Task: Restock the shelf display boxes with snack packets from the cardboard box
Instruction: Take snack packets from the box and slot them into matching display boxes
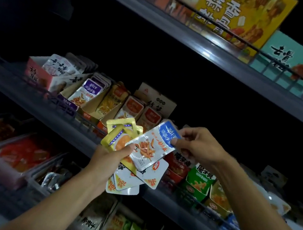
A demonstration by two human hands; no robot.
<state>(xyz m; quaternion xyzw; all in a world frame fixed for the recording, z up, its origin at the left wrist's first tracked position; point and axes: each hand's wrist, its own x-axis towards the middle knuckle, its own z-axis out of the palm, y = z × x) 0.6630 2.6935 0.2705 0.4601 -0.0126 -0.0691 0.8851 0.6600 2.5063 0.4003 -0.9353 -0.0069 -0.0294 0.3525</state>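
So the left hand (pixel 110 160) gripped a fanned bunch of packets (pixel 129 180); right hand's (pixel 200 145) fingers (pixel 177 142) pinched the blue-topped packet's (pixel 151 147) far corner.

The tall yellow box (pixel 243 15) on the top shelf carries large white characters, 蒜香 above 排骨. Beside it, the teal box (pixel 290 58) shows 去骨 in black brush script; the line beneath is cut off by the shelf rail. On the middle shelf, the pink display box (pixel 38 76) and the white packets (pixel 58 67) standing in it also read 去骨. The brown carton (pixel 156 100) behind the orange packets reads 竹笋. The white packets (pixel 136 181) fanned in the left hand (pixel 112 160) bear "20%" in orange corners. On the lower shelf, green packets (pixel 201 177) read 魔芋爽. Other print is too blurred to read.
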